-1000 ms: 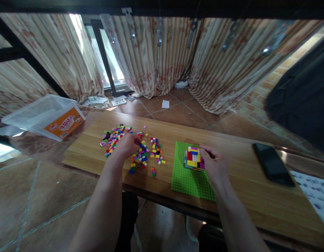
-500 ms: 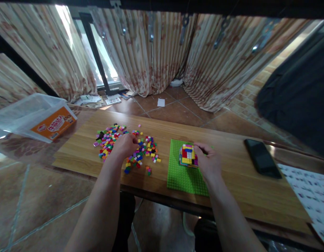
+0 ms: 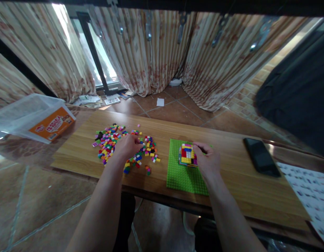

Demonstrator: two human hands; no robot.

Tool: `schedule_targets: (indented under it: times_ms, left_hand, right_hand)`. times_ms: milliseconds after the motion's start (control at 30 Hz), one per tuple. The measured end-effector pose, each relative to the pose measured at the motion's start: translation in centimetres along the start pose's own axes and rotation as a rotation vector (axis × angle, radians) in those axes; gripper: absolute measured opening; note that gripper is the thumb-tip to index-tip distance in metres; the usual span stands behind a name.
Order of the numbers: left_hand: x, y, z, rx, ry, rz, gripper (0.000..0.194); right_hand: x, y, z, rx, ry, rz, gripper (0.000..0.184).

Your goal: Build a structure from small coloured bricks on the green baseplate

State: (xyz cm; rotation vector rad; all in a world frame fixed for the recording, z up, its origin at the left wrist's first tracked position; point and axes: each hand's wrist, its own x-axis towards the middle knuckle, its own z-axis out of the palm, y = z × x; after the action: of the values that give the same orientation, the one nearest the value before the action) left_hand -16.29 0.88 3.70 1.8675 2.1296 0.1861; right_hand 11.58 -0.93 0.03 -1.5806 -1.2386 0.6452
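My left hand [image 3: 127, 146] is low over a spread of loose toy bricks [image 3: 105, 143] in many colours. Its fingers are curled together at the pile, and whatever may be between the fingertips is hidden. A square block built of toy bricks [image 3: 186, 154], with a multicoloured top, stands on a green baseplate [image 3: 174, 178]. Thumb and fingers of my right hand [image 3: 209, 159] are closed at the block's right side, partly covering it.
A wooden table [image 3: 230, 182] bears it all. On the right lie a black phone [image 3: 261, 157] and a printed sheet [image 3: 308, 190]. A clear plastic bin [image 3: 28, 115] with an orange label stands at the left. Patterned curtains [image 3: 156, 52] hang behind.
My left hand has shifted slightly to the right over the loose bricks. My right hand stays at the block. The whole view has drifted a little.
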Motion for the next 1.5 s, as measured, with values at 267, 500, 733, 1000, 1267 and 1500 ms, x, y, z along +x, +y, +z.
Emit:
schedule_targets:
  times_ms: [267, 500, 733, 1000, 1267, 1500]
  left_hand:
    - [0.3, 0.7, 0.6, 0.008, 0.003, 0.026, 0.018]
    - [0.2, 0.8, 0.5, 0.054, 0.002, 0.017, 0.02]
    - [0.1, 0.9, 0.2, 0.036, 0.053, 0.023, 0.021]
    - [0.3, 0.6, -0.2, -0.585, 0.058, 0.092, 0.016]
    - [-0.8, 4.3, 0.8, -1.411, -0.269, 0.021, 0.027]
    - [-1.6, 6.8, 2.4, -1.578, -0.402, -0.045, 0.024]
  right_hand:
    - [-0.1, -0.2, 0.1, 0.007, -0.007, -0.007, 0.037]
    - [0.0, -0.3, 0.1, 0.0, -0.004, -0.012, 0.036]
    - [-0.1, -0.3, 0.1, 0.001, -0.011, -0.02, 0.036]
    - [0.1, 0.2, 0.2, 0.0, -0.019, 0.006, 0.036]
    - [0.2, 0.6, 0.4, 0.022, -0.018, -0.006, 0.036]
    - [0.3, 0.9, 0.4, 0.015, -0.047, 0.001, 0.037]
